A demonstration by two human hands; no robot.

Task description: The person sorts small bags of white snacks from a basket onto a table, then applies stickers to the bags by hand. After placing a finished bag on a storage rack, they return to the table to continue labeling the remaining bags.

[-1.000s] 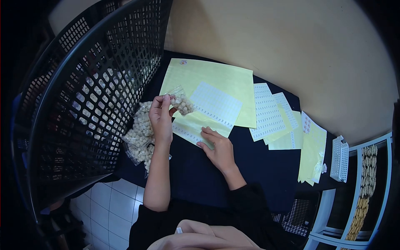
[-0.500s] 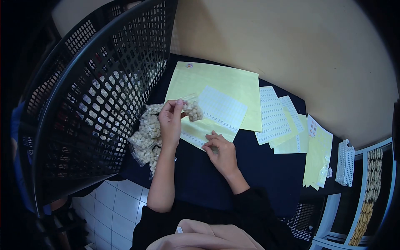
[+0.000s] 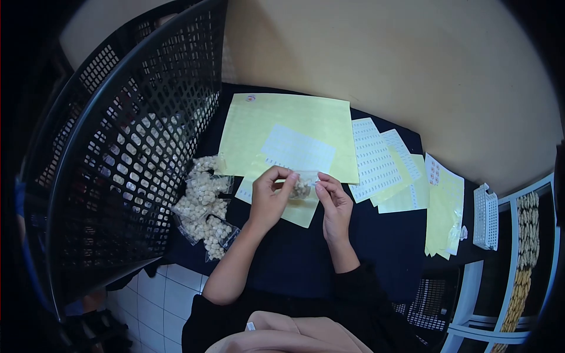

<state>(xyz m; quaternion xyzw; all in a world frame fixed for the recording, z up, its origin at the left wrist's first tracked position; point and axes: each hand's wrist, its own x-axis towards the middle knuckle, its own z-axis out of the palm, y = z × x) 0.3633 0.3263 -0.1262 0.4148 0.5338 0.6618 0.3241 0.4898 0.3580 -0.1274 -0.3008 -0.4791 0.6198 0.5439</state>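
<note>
In front of me my left hand (image 3: 271, 197) is closed on a small clear plastic bag (image 3: 303, 184) of pale, rounded pieces, pinched at its left side between thumb and fingers. My right hand (image 3: 336, 206) is beside the bag's right edge, thumb and forefinger pinched together. A small whitish bit, which looks like a label, shows at those fingertips; its details are too small to make out. Below the bag lies a yellow backing sheet (image 3: 299, 215), partly covered by my hands. A white sheet of printed labels (image 3: 300, 147) rests on a large yellow sheet (image 3: 247, 126).
Similar filled bags (image 3: 206, 203) are piled on the left, against a tall black perforated basket (image 3: 126, 141). More label sheets (image 3: 376, 159) fan out to the right. Farther right are stacked yellow sheets (image 3: 441, 206) and a small white basket (image 3: 485, 217). A wall (image 3: 382, 59) stands behind the dark table.
My left hand has brought the bag down and to the right. The right hand has risen from the label sheet to the bag's right edge. The view has shifted slightly.
</note>
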